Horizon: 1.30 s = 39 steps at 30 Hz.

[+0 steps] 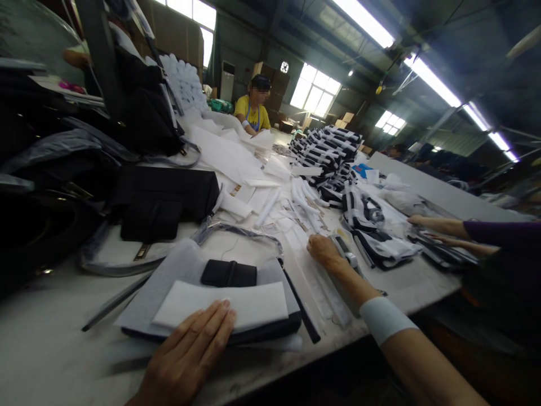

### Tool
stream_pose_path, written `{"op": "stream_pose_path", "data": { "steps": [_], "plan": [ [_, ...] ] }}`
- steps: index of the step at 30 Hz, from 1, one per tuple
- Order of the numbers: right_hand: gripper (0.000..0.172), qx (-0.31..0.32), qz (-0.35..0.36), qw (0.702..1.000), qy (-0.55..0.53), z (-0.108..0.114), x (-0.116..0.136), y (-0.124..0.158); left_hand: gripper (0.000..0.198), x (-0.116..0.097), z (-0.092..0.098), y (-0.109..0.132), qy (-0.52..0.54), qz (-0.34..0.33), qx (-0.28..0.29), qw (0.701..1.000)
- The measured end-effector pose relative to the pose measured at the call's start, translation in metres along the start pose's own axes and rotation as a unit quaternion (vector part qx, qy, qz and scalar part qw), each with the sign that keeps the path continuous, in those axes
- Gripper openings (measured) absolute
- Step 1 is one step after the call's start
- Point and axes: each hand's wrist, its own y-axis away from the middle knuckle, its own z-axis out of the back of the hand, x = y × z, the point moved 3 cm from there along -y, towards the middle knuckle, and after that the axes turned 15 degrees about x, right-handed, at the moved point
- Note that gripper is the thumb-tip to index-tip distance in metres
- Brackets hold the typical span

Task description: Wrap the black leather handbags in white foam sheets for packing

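Observation:
My left hand (196, 347) lies flat, fingers stretched out, on a white padding sheet (262, 304). The sheet rests across a black handbag (270, 329) that is partly covered by thin white tissue (169, 282). Above the sheet shows the bag's dark closure tab (229, 273). My right hand (324, 251), with a pale band (385, 318) around the forearm, is closed beside a grey tool (344, 251) that looks like a tape dispenser. Whatever its curled fingers hold is hidden. A plastic-wrapped strap (245, 230) curves behind the bag.
Another black bag (169, 192) and a dark heap of bags (42, 169) stand on the left. White sheets (228, 155) and a pile of wrapped black bags (325, 149) lie farther back. A person in yellow (253, 113) sits opposite; a co-worker's hands (439, 225) are at right.

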Motion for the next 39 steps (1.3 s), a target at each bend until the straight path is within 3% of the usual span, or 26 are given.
{"op": "stream_pose_path", "data": {
  "steps": [6, 10, 18, 20, 23, 28, 30, 32, 35, 37, 39],
  "plan": [
    [0.029, -0.048, 0.037, 0.994, -0.093, 0.027, -0.022, 0.034, 0.042, -0.001, 0.0, 0.0, 0.0, -0.004, 0.007, 1.0],
    [0.018, -0.018, 0.066, 0.989, -0.132, 0.021, -0.022, 0.051, 0.042, 0.001, 0.003, 0.001, 0.008, 0.0, 0.01, 1.0],
    [0.016, -0.063, 0.142, 0.97, -0.189, 0.01, -0.007, 0.078, 0.039, 0.013, 0.02, -0.006, -0.002, 0.024, -0.017, 1.0],
    [0.015, -0.118, 0.172, 0.947, -0.244, 0.003, 0.003, 0.087, 0.035, 0.021, 0.03, -0.011, 0.008, 0.047, -0.031, 0.998],
    [0.014, -0.176, 0.253, 0.89, -0.335, -0.015, 0.034, 0.108, 0.034, 0.036, 0.046, -0.018, 0.013, 0.118, -0.056, 0.991],
    [0.018, -0.053, 0.432, 0.832, -0.345, -0.044, 0.098, 0.151, 0.04, 0.058, 0.062, -0.021, 0.008, 0.24, -0.064, 0.969],
    [0.012, -0.065, 0.419, 0.828, -0.367, -0.044, 0.097, 0.153, 0.042, 0.06, 0.066, -0.021, 0.004, 0.263, -0.066, 0.962],
    [0.01, -0.139, 0.352, 0.843, -0.382, -0.042, 0.081, 0.141, 0.041, 0.059, 0.067, -0.021, 0.002, 0.264, -0.065, 0.962],
    [0.03, -0.226, 0.243, 0.883, -0.332, -0.054, 0.055, 0.11, 0.04, 0.056, 0.066, -0.02, -0.011, 0.258, -0.066, 0.964],
    [0.043, -0.226, 0.187, 0.905, -0.308, -0.069, 0.047, 0.091, 0.042, 0.057, 0.064, -0.019, -0.017, 0.26, -0.061, 0.964],
    [0.03, -0.217, 0.147, 0.916, -0.305, -0.081, 0.044, 0.082, 0.046, 0.058, 0.062, -0.017, -0.006, 0.255, -0.068, 0.965]
  ]
}}
